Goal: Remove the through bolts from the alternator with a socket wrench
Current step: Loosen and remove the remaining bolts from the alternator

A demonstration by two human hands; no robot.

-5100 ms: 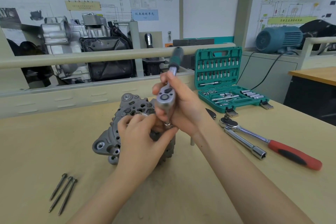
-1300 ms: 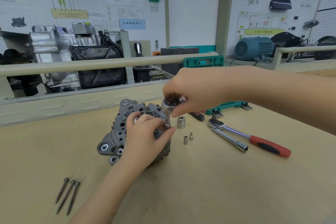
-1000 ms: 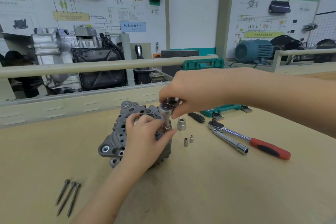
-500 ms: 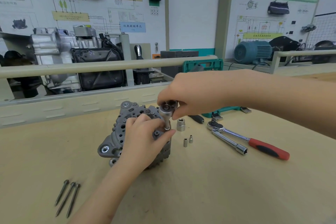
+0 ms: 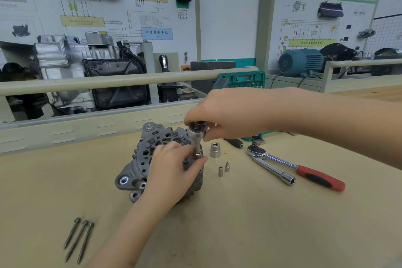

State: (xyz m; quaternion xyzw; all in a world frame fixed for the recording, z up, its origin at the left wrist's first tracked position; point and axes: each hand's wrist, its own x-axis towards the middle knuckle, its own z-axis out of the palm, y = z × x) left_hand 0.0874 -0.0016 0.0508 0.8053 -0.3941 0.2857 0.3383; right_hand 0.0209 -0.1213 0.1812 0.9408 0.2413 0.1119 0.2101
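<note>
Head view: the gray alternator (image 5: 141, 165) sits on the tan table (image 5: 250, 224). The right hand (image 5: 230, 113) grips the socket wrench (image 5: 196, 135) head above it. The left hand (image 5: 171, 169) holds the alternator, fingers curled. Three bolts (image 5: 79, 238) lie nearby.

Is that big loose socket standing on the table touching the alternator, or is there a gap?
Apart. The head view shows bare tabletop between the large socket and the alternator; the socket stands alone to the right of it.
</note>
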